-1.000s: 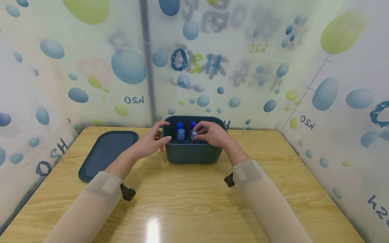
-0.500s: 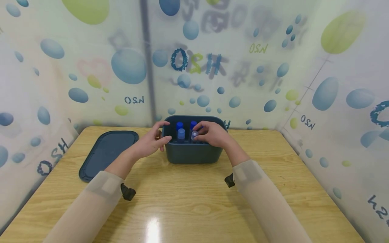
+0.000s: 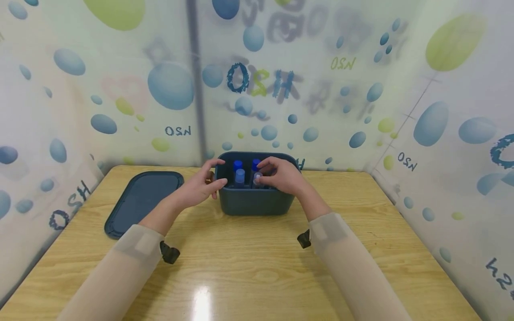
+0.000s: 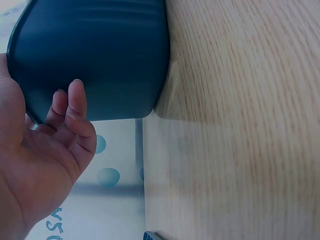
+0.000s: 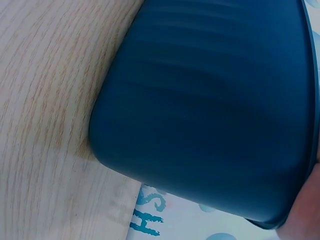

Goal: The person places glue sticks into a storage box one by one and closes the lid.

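Observation:
A dark teal bin stands at the back middle of the wooden table, with several blue-capped bottles upright inside. My left hand holds the bin's left end, index finger over the rim and thumb on the front edge. In the left wrist view my left hand's smaller fingers lie loosely curled beside the bin's wall. My right hand reaches over the bin and pinches the pale cap of one bottle. The right wrist view shows mostly the bin's outer wall; the bottles are hidden there.
The bin's flat dark lid lies on the table to the left. Printed bubble-pattern walls close in the back and both sides. Bare wood stretches between the bin and the near edge.

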Tool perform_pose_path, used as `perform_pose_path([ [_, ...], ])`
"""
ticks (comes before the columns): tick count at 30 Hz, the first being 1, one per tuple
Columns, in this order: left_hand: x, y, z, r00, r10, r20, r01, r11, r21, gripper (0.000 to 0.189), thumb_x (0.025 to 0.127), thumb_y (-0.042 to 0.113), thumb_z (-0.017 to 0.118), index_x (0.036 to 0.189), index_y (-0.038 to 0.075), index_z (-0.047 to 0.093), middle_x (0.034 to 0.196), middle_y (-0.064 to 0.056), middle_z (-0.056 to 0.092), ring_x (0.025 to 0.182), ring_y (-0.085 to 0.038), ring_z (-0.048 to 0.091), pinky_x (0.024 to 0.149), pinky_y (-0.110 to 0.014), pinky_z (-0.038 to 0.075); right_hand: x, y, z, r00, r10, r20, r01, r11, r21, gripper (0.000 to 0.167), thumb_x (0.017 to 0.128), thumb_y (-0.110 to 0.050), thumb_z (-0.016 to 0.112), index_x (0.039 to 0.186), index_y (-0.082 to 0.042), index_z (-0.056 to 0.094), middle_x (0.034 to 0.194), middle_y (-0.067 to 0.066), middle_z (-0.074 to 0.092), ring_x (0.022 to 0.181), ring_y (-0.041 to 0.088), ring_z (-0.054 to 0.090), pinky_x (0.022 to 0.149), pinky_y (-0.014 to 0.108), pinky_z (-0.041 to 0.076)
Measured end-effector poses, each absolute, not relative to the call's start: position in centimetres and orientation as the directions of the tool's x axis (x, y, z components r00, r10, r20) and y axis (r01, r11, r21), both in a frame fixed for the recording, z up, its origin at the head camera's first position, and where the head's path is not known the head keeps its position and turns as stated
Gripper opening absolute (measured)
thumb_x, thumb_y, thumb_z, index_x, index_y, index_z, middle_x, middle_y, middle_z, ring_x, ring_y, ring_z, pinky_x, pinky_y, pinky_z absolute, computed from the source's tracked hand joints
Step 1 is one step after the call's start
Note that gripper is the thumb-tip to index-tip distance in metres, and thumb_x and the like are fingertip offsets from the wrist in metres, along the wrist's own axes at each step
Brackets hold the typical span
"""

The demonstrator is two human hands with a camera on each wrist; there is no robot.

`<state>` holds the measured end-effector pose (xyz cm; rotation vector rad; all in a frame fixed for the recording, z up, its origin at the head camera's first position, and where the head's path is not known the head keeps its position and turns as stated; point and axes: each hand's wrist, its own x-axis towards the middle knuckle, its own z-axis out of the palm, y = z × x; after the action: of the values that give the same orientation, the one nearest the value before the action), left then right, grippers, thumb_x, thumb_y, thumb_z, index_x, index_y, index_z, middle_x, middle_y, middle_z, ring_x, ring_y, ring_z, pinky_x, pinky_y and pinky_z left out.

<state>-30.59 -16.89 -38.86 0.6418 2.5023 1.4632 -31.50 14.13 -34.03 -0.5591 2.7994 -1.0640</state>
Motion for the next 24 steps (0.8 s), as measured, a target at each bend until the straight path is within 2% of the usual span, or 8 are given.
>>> perform_pose_path([
  [6,-30.6,-16.9,-38.9,-0.891,0.449,0.070,0.278,0.416,0.866,0.066,0.116,0.037,0.058,0.171,0.024,0.023,0.096,-0.017,0.060,0.094,-0.053,0.068,0.079,-0.042,0.050,-31.0,14.2,-34.2,-0.941,-0.294,0.167,-0.325,0.648,-0.689,0.041,0.105,-0.036,0.077,0.142,-0.019,0.069,0.139,0.003,0.073,0.109,0.026,0.068,0.089,0.044,0.059],
  [11,-30.7,-16.9,-38.9,-0.888,0.453,0.074,0.281,0.408,0.869,0.066,0.116,0.036,0.058,0.171,0.024,0.023,0.096,-0.018,0.059,0.093,-0.053,0.067,0.078,-0.041,0.050,-30.8,14.8,-34.5,-0.904,-0.216,0.370,-0.428,0.504,-0.750,0.037,0.107,-0.026,0.075,0.140,-0.011,0.070,0.133,0.010,0.076,0.107,0.029,0.070,0.089,0.039,0.057],
  [14,-30.7,-16.9,-39.0,-0.887,0.456,0.077,0.282,0.402,0.871,0.066,0.116,0.036,0.058,0.171,0.024,0.024,0.097,-0.018,0.059,0.094,-0.054,0.067,0.077,-0.041,0.051,-30.5,15.8,-34.5,-0.884,-0.178,0.433,-0.463,0.471,-0.751,0.036,0.107,-0.024,0.075,0.139,-0.010,0.071,0.133,0.011,0.075,0.108,0.029,0.069,0.090,0.037,0.054],
  [18,-30.7,-16.9,-39.0,-0.889,0.452,0.075,0.279,0.405,0.871,0.064,0.116,0.036,0.058,0.170,0.025,0.025,0.097,-0.018,0.059,0.094,-0.055,0.068,0.077,-0.041,0.052,-30.1,18.0,-34.6,-0.893,-0.168,0.417,-0.440,0.520,-0.732,0.040,0.107,-0.027,0.075,0.142,-0.011,0.070,0.141,0.012,0.071,0.115,0.030,0.065,0.094,0.042,0.052],
  [24,-30.7,-17.0,-39.0,-0.889,0.451,0.078,0.287,0.415,0.863,0.065,0.116,0.036,0.058,0.170,0.025,0.024,0.097,-0.018,0.060,0.093,-0.054,0.068,0.078,-0.042,0.052,-29.3,21.4,-35.4,-0.939,-0.192,0.285,-0.342,0.609,-0.716,0.056,0.108,-0.034,0.072,0.158,-0.011,0.058,0.159,0.017,0.055,0.133,0.040,0.058,0.111,0.059,0.049],
])
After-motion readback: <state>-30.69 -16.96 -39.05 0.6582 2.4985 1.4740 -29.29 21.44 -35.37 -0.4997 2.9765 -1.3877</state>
